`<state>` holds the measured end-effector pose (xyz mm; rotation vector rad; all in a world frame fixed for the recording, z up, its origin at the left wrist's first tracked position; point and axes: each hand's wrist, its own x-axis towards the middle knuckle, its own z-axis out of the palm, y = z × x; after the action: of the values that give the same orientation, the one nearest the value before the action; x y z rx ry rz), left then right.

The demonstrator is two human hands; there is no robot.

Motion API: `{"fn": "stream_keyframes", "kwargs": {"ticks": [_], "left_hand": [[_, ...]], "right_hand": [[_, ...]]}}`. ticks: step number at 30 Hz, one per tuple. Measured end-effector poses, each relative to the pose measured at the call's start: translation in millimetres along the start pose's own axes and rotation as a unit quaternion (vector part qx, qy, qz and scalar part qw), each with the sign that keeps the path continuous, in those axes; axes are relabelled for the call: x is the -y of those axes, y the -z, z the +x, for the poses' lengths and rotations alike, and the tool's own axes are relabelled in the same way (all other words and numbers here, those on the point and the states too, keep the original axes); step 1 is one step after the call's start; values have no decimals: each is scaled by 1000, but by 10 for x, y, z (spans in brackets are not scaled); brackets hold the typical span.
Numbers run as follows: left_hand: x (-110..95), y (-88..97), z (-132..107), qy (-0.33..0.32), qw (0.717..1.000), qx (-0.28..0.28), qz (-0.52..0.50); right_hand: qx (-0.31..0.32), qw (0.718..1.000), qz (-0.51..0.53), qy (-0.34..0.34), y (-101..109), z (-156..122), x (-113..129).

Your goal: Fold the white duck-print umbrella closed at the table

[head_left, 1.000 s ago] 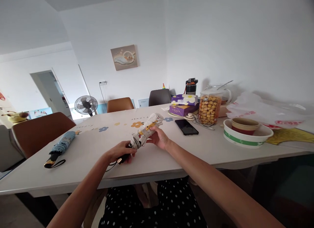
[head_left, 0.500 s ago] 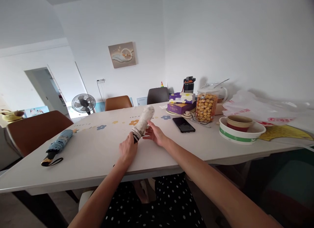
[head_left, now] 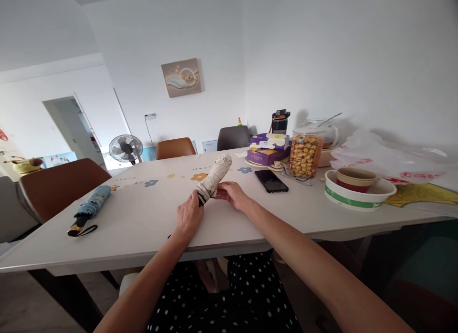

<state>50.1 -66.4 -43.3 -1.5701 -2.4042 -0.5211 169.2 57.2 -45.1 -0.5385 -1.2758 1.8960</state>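
A folded cream-white umbrella (head_left: pixel 215 173) is held at a slant above the table, its top pointing away and to the right. My left hand (head_left: pixel 189 212) is closed around its dark handle end, where the gathered fabric edge shows black bands. On the umbrella's right side, my right hand (head_left: pixel 233 195) has its fingers drawn together against the fabric; the fingertips are partly hidden behind it. A second folded umbrella (head_left: pixel 93 202), light blue with a black and gold handle and a wrist strap, lies on the table to the left.
The white table (head_left: pixel 143 237) has flower prints. To the right are a black phone (head_left: pixel 271 181), glasses, a jar of popcorn (head_left: pixel 305 154), purple boxes (head_left: pixel 268 156), a dark bottle (head_left: pixel 280 122), nested paper bowls (head_left: pixel 359 199) and a plastic bag (head_left: pixel 386 156). Chairs and a fan (head_left: pixel 126 148) stand beyond.
My right hand's fingers have closed in against the cream umbrella's side, having been more spread before. The view has shifted slightly left. My left hand keeps its grip.
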Motion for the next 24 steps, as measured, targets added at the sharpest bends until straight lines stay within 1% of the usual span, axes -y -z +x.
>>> {"fn": "stream_keyframes", "kwargs": {"ticks": [4, 11, 14, 17, 19, 21, 22, 23, 24], "left_hand": [[16, -22, 10, -4, 1000, -7, -2], [28, 5, 19, 8, 1000, 3, -15], [22, 10, 17, 12, 1000, 5, -23], [35, 12, 25, 21, 999, 3, -47], [56, 18, 34, 29, 996, -8, -88], [81, 35, 37, 28, 983, -8, -182], [94, 49, 36, 21, 967, 7, -253], [106, 67, 31, 10, 941, 41, -336], [119, 89, 25, -5, 901, 92, -423]], "right_hand": [[-18, 1000, -9, 6, 24, 17, -22], [-46, 998, -33, 13, -1, -16, 20], [-47, 998, -48, 13, -7, -23, 26], [-42, 998, -52, 17, -8, -24, 31], [-36, 998, -57, 19, -10, -22, 37], [-39, 996, -72, 20, -10, -19, 44], [-48, 995, -82, 21, -9, -17, 44], [-63, 994, -91, 20, -6, -14, 42], [-79, 992, -100, 20, -1, -10, 35]]}}
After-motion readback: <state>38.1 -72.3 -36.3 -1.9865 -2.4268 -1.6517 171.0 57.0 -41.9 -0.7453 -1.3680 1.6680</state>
